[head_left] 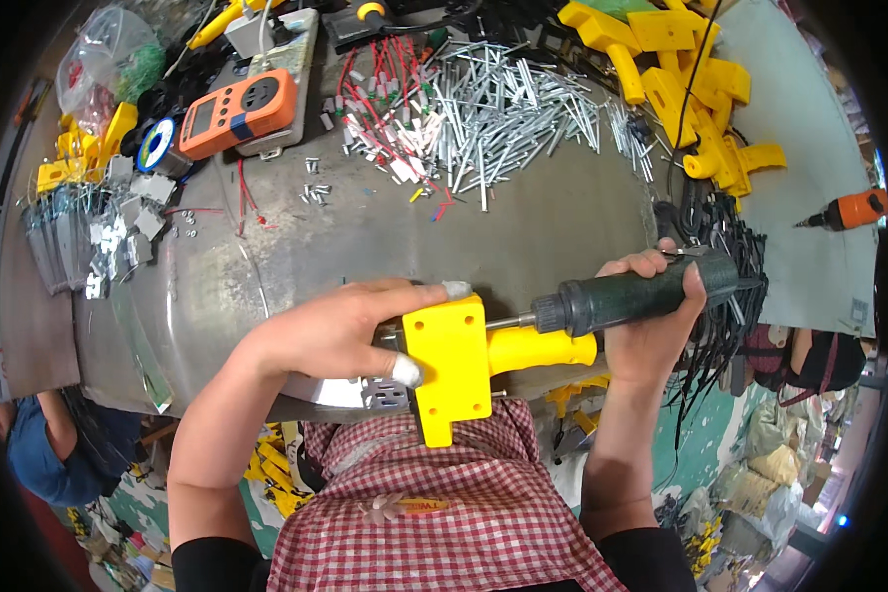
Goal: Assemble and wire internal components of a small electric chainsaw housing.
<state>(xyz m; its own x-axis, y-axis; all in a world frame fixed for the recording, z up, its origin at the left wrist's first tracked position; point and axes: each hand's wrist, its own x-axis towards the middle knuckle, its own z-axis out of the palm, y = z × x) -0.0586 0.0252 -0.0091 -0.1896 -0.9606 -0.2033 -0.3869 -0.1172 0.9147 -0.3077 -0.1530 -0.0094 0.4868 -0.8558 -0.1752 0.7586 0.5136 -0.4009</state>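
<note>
Over the near edge of the table, my left hand (331, 326) grips a yellow plastic tool housing (451, 355) with a stubby handle pointing right. White wraps cover the tips of its thumb and a finger. A slotted metal plate (383, 395) juts from the housing's left side. My right hand (651, 340) is closed around a dark green electric screwdriver (622, 301), held level. Its bit points left and meets the upper right side of the housing; whether a screw sits at the tip is hidden.
Long screws (513, 109) lie heaped at the back, beside red wires (395, 64) with white connectors. An orange meter (239, 113) stands back left. More yellow housings (701, 89) pile up back right. Black cables (725, 286) hang over the right edge. Another person's blue sleeve (59, 464) shows lower left.
</note>
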